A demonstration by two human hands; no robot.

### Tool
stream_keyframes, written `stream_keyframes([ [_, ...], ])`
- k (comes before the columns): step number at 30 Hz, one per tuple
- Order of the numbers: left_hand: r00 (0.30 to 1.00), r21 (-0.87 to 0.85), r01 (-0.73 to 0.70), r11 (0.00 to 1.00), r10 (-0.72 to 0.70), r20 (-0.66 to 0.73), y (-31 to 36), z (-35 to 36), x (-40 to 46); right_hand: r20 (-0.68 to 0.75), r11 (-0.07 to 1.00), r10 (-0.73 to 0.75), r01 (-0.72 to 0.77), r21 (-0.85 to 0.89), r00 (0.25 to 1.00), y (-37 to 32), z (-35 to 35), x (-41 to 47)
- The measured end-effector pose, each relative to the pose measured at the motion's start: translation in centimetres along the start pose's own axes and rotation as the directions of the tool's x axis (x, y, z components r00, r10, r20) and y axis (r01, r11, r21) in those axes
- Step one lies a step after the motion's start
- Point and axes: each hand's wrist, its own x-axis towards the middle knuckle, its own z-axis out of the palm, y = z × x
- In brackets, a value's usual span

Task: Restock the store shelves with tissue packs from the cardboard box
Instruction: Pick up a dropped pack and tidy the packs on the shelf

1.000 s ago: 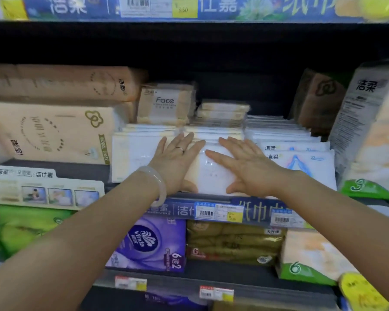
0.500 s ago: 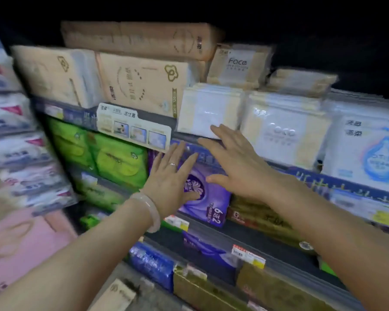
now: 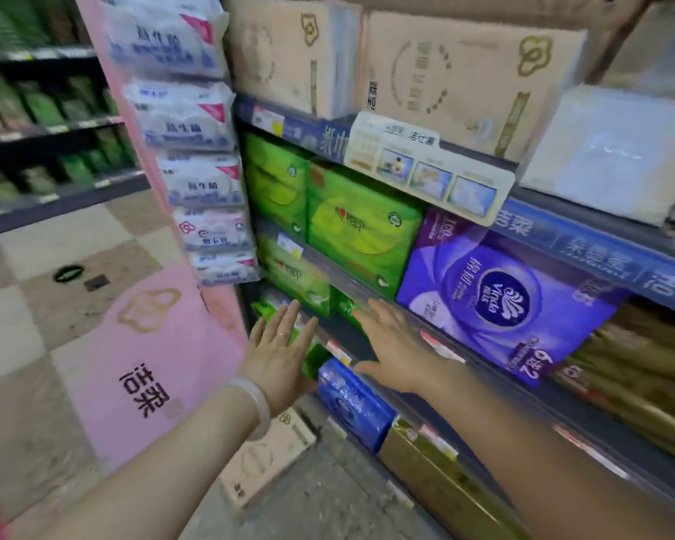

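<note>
My left hand [image 3: 279, 352], with a pale bangle on the wrist, is held out flat and holds nothing, in front of the lower shelf's left end. My right hand [image 3: 396, 344] is spread open beside it, also with nothing in it, over the shelf edge [image 3: 437, 346] below the purple pack [image 3: 499, 302]. White tissue packs [image 3: 616, 153] lie on the upper shelf at the right. A beige carton [image 3: 266, 457] stands on the floor under my left forearm; whether it is the cardboard box I cannot tell.
Green packs [image 3: 351, 228] fill the middle shelf, beige packs [image 3: 460, 76] the upper one. A blue pack [image 3: 351, 399] and gold packs [image 3: 441, 485] sit low. A pink end panel [image 3: 149, 344] with hanging white packs [image 3: 188, 118] stands left. A checkered floor [image 3: 36, 305] lies beyond it.
Both hands have come away from the white tissue packs on the upper shelf and dropped down and left. My view has swung down and left toward the floor.
</note>
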Motion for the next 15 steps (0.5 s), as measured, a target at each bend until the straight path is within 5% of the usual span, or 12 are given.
stream_keyframes([
  [15,0.937,0.069,-0.019,0.997,-0.007,0.350,-15.7,11.1,3.6,0.304,0.973,0.097,-0.155,0.173,0.948,-9.6,14.0,13.7],
])
